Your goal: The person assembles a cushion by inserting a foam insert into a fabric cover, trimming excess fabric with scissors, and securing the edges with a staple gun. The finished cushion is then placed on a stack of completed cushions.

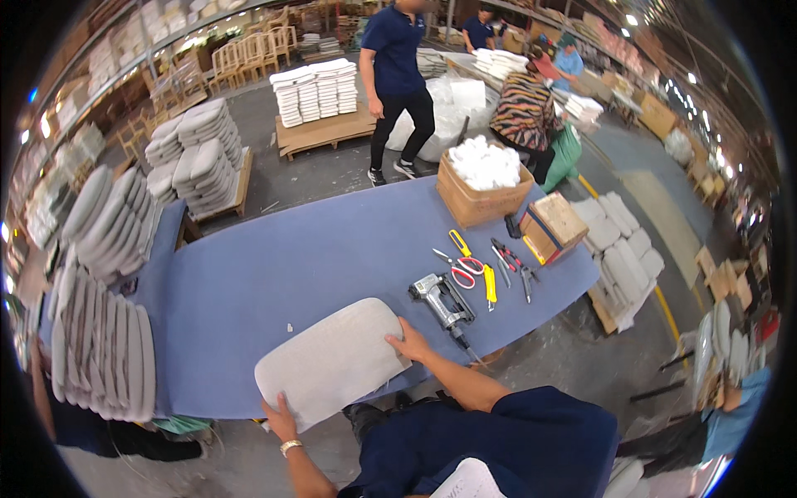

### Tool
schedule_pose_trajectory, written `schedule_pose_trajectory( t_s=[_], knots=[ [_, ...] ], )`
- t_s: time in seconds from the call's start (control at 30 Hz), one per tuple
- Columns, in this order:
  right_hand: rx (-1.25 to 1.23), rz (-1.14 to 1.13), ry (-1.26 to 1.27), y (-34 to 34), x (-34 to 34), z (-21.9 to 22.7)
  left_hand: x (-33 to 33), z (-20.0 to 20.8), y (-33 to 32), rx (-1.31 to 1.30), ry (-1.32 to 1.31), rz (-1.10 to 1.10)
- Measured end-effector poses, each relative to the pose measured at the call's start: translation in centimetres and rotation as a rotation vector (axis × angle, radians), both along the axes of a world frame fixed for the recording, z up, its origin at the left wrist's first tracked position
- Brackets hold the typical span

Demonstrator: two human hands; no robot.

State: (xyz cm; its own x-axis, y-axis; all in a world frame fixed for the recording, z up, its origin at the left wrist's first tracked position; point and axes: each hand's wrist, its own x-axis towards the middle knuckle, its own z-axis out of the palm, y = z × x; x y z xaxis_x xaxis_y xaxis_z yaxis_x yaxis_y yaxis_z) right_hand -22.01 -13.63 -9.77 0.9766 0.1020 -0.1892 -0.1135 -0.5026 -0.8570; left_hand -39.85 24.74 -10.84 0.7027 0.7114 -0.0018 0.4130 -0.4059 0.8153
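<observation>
A light grey upholstered seat cushion [332,357] lies tilted across the near edge of the blue-covered table, part of it overhanging toward me. My left hand [281,419] grips its near left corner, a watch on that wrist. On the cushion's right end, my right hand [408,342] holds the edge, with some fingers out of sight. A silver and black pneumatic staple gun [444,303] with a hose rests just right of the cushion. Beyond it are red-handled scissors [465,272], a yellow screwdriver [459,242], a yellow utility knife [490,286] and red-handled pliers [506,253].
A carton of white stuffing [465,199] and a smaller box [554,226] stand at the table's far right. Grey cushions [104,349] are stacked at the left. A person [403,66] stands beyond the table [232,282]; others work farther back and at both sides.
</observation>
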Motion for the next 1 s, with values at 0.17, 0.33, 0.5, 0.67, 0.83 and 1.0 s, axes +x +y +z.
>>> schedule_pose_trajectory(
  t_s=[0.17, 0.33, 0.5, 0.67, 0.83, 1.0],
  knots=[
    [0.032, -0.074, -0.045, -1.0, -1.0, -4.1, 0.4, 0.7, -0.3, -0.008, 0.061, -0.051],
    [0.096, -0.216, -0.106, -0.6, -4.6, -3.9, 0.2, 0.2, 2.7, -0.042, 0.100, -0.334],
    [0.262, -0.338, 0.033, -1.2, -12.5, -5.1, -0.5, -0.6, 6.3, -0.205, 0.148, -0.535],
    [0.192, -0.577, 0.290, 0.0, -23.6, -10.3, -1.6, 0.9, 4.4, -0.449, 0.266, -0.386],
    [-0.056, -0.640, 0.413, 3.1, -35.0, -14.5, -2.0, -1.5, 6.2, -0.617, 0.223, -0.454],
    [0.074, -0.922, 0.464, 0.5, -40.3, -17.4, -3.6, -2.7, 5.3, -0.690, 0.174, -0.321]
  ],
)
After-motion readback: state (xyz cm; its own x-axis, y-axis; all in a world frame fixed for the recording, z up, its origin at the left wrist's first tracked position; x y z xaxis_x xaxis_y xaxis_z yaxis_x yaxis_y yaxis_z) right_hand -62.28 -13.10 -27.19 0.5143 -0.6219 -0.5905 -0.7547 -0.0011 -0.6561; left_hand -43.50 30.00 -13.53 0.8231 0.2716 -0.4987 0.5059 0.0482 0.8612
